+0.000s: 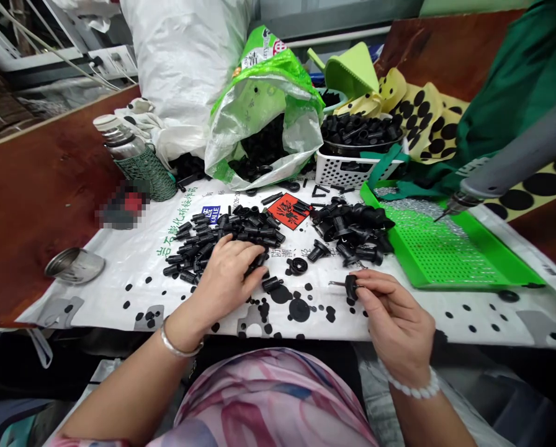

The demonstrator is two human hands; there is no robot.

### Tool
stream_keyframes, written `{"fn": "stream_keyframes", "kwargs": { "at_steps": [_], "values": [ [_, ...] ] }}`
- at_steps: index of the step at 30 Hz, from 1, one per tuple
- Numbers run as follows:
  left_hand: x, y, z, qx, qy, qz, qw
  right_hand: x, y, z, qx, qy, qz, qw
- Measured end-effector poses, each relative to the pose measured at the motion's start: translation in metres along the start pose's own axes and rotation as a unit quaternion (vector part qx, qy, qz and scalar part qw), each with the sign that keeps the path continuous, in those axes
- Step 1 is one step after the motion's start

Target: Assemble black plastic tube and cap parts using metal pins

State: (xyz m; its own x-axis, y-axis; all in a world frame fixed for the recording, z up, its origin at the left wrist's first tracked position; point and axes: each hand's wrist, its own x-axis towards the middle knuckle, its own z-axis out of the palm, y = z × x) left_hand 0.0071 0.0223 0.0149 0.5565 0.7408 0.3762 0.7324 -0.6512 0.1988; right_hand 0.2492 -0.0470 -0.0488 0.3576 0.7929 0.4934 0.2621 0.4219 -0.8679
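Note:
My left hand (pixel 234 267) reaches over the near right side of a pile of black cylindrical parts (pixel 198 242), its fingers curled round a black part (pixel 258 261). In my right hand (pixel 392 313), a small black part (pixel 351 288) is pinched between thumb and fingers, with a thin metal pin pointing left from it. Beyond that hand lies a heap of larger black flanged parts (pixel 352 226). A black ring-shaped part (pixel 298 266) rests between the two piles. Flat black discs (pixel 299 310) and small scraps are scattered on the white sheet (pixel 133 254) near me.
A green tray (pixel 445 248) sits right, under a tool with a pointed metal tip (pixel 455 205). Behind are an open green-white bag (pixel 264 112), a white basket (pixel 343 171) of black parts and a green scoop (pixel 352 71). A flask (pixel 141 158) and metal cup (pixel 76 266) stand left.

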Motion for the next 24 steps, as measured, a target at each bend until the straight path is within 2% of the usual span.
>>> {"fn": "stream_keyframes", "kwargs": {
  "at_steps": [5, 10, 15, 24],
  "values": [
    [-0.027, -0.01, -0.003, -0.01, -0.002, 0.012, 1.0, 0.0, 0.001, 0.001, -0.002, 0.001, -0.006, 1.0],
    [-0.027, -0.002, 0.005, 0.006, -0.002, 0.033, 0.999, 0.0, 0.0, 0.001, -0.008, 0.002, -0.012, 1.0],
    [-0.009, 0.011, 0.004, -0.01, -0.025, 0.059, 0.998, 0.0, 0.0, 0.002, -0.008, 0.002, -0.008, 1.0],
    [0.047, 0.031, 0.013, 0.024, -0.108, 0.1, 0.989, -0.001, -0.001, 0.0, -0.013, -0.003, -0.01, 1.0]
  ]
}}
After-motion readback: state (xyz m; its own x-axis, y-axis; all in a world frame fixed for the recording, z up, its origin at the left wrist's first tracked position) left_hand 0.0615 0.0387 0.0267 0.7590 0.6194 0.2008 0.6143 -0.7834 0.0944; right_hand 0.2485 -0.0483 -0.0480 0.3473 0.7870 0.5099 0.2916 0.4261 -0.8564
